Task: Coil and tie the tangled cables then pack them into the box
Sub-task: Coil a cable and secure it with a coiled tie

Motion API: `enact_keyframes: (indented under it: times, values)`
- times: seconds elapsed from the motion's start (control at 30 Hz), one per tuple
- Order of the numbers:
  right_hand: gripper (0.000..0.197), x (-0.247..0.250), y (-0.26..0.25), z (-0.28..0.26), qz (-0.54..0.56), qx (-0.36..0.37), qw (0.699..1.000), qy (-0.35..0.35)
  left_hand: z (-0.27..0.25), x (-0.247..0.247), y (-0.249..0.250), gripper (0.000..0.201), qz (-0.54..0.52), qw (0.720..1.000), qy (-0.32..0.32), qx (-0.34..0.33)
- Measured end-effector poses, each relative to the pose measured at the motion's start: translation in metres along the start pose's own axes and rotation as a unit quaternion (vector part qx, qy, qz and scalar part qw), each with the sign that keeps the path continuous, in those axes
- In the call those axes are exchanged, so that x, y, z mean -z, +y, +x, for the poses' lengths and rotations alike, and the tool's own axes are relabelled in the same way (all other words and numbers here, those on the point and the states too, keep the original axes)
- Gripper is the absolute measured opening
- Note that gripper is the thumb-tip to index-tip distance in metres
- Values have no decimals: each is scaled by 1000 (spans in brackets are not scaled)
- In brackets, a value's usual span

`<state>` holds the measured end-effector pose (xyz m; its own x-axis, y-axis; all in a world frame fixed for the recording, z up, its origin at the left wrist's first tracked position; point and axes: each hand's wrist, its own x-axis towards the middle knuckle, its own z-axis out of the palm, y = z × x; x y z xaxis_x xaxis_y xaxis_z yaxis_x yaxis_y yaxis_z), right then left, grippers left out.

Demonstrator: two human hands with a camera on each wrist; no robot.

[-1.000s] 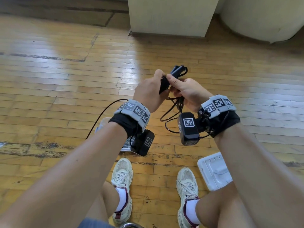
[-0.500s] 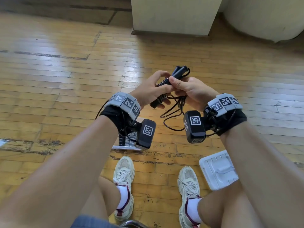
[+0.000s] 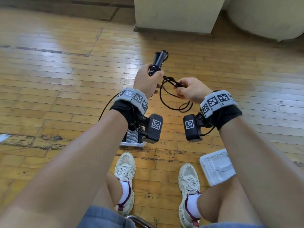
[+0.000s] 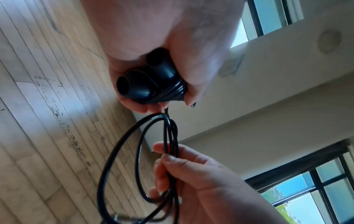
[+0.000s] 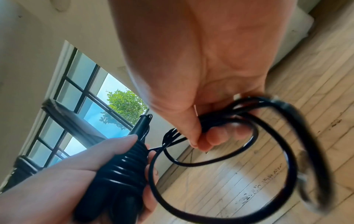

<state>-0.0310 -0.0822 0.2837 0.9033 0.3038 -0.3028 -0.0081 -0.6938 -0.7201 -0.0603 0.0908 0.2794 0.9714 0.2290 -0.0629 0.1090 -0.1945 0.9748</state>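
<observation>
A white box lid (image 3: 218, 167) is lying on the wooden floor (image 3: 65, 76) by the right shoe. Above it, the right hand (image 3: 190, 91) is pinching loose cable loops (image 3: 171, 94), while the left hand (image 3: 148, 79) is gripping 2 black handles (image 3: 158, 60) wound with cable. The box (image 3: 132, 142) seems partly hidden under the left wrist.

Each bare forearm wears a black wrist wrap (image 3: 122, 109) topped by a grey band (image 3: 134, 97) of square black-and-white markers. A black camera block (image 3: 154, 127) with its own marker hangs under each wrist, thin black wires attached. Denim shorts (image 3: 102, 218), white socks (image 3: 125, 191) with maroon stripes, cream sneakers (image 3: 189, 183).
</observation>
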Motion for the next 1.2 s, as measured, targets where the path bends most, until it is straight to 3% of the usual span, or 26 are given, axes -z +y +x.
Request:
enact_keyframes:
  times: [0.13, 0.3, 0.47, 0.53, 0.6, 0.67, 0.77, 0.93, 1.03, 1.1, 1.13, 1.2]
  values:
    - [13, -1, 13, 0, -8, -3, 999, 42, 1, 1, -6, 26, -61, 996, 28, 60]
    - [21, -12, 25, -1, -67, -25, 995, 68, -8, -5, -15, 21, -98, 989, 72, 83]
    - [5, -18, 27, -12, -46, -62, 987, 138, -18, -10, -23, 13, -120, 982, 99, 110]
    - [7, -18, 32, -16, 8, -92, 987, 135, -21, -11, -24, 16, -110, 982, 104, 110]
    - [21, -17, 37, -18, 21, -110, 986, 124, -25, -10, -25, 18, -101, 983, 109, 110]
    - [37, -13, 42, -22, -40, -110, 988, 103, -27, -6, -27, 18, -96, 982, 115, 119]
    - [38, -7, 49, -29, -168, -134, 974, 72, -26, 7, -30, 18, -91, 976, 146, 131]
    - [41, 16, 61, -49, -102, -235, 959, 119, -22, 36, -35, 20, -121, 954, 226, 157]
    - [47, 24, 65, -59, -226, -228, 944, 73, -24, 41, -35, 23, -148, 943, 241, 175]
    - [47, 21, 64, -59, -250, -228, 940, 52, -28, 38, -32, 23, -157, 942, 238, 179]
    - [46, 17, 61, -58, -252, -218, 942, 43, -30, 36, -29, 22, -166, 941, 232, 184]
    - [43, 11, 56, -52, -126, -232, 961, 81, -32, 33, -24, 18, -201, 937, 201, 203]
